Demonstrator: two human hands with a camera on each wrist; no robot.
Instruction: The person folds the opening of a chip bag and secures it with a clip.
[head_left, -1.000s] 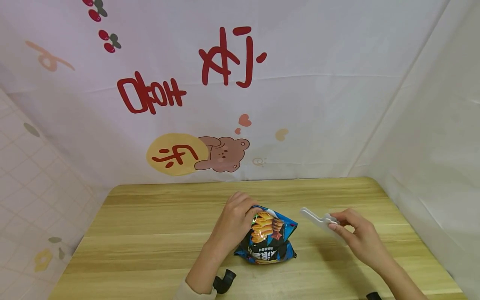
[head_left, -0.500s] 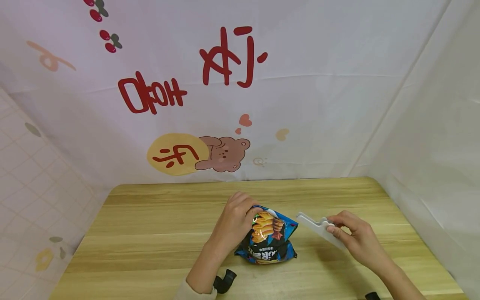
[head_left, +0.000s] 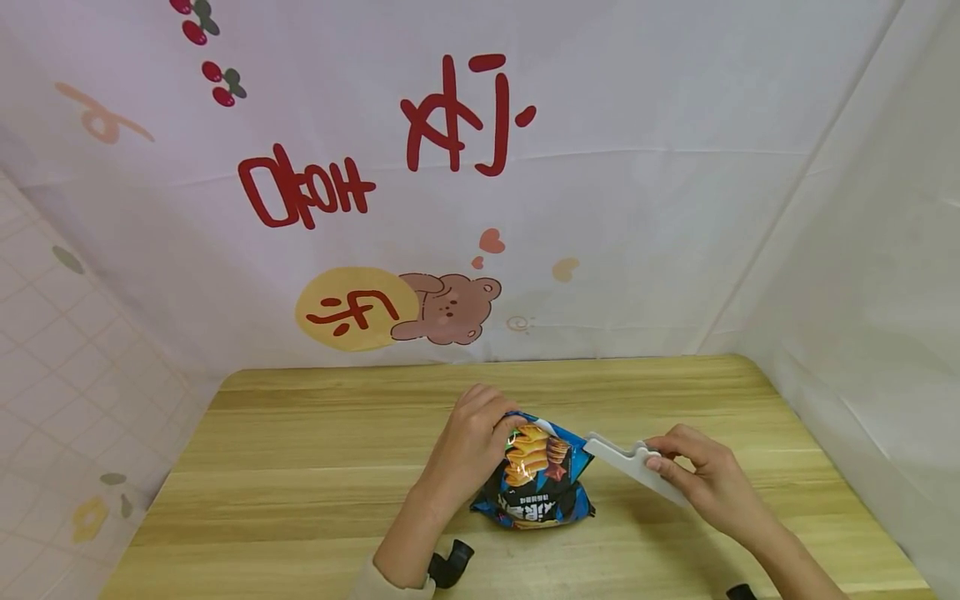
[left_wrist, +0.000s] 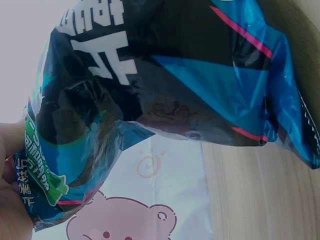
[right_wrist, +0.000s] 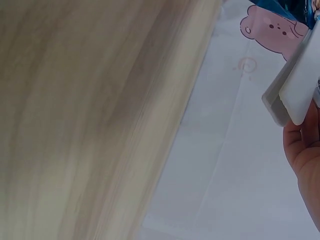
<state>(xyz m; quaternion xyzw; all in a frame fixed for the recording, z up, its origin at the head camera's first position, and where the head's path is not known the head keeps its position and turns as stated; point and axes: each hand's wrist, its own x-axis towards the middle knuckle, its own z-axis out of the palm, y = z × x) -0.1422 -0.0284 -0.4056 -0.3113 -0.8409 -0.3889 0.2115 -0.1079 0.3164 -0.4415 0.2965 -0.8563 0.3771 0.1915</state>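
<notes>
A blue and black snack bag (head_left: 534, 487) stands upright on the table, its pictures of chips facing me. My left hand (head_left: 467, 442) pinches the bag's top left corner between thumb and fingers. In the left wrist view the bag (left_wrist: 165, 75) fills the upper part, with fingers (left_wrist: 12, 212) at its corner. To the right, my right hand (head_left: 723, 483) holds a white bag clip (head_left: 630, 463) between thumb and fingers. The clip's two long arms are spread slightly, and their tips overlap the bag's top right corner. In the right wrist view, the clip (right_wrist: 300, 85) shows two separated flat arms.
The wooden table (head_left: 300, 467) meets a white printed cloth (head_left: 637, 208) at the back, with more cloth along both sides. Black curved pieces sit near my wrists, one (head_left: 452, 564) beside the left and another (head_left: 741, 592) at the bottom right.
My right hand has moved left with the bag clip, bringing its tips from apart to the bag's top right corner. The left hand and bag have stayed nearly still.
</notes>
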